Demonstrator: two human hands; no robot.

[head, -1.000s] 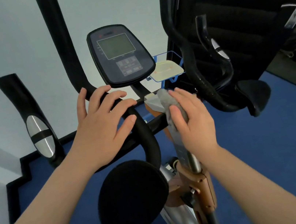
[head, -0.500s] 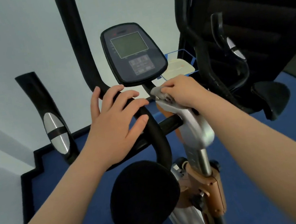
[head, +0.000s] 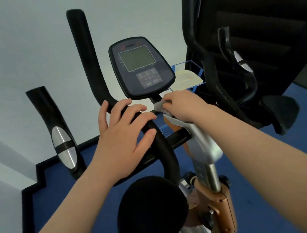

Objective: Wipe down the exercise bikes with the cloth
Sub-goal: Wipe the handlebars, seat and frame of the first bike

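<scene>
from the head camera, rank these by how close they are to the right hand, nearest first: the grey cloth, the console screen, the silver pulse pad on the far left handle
1. Grey cloth: held in the right hand, at its fingertips.
2. Console screen: just above the hand, slightly left.
3. Silver pulse pad: far left, beyond the left hand resting on the black handlebar.

Single view only: head-worn wide-angle camera, above exercise bike (head: pixel 197 149), facing forward and steeply down. Both forearms enter from bottom corners, left hand (head: pixel 124 138) and right hand (head: pixel 183 106) near frame centre, close to lens. Console (head: pixel 141 68) just beyond hands, screen facing camera. Blue floor (head: pixel 274 158) below, pale wall (head: pixel 18 46) ahead, upper left. Edges bend outward (wide lens). No second view, so no shared part.
</scene>
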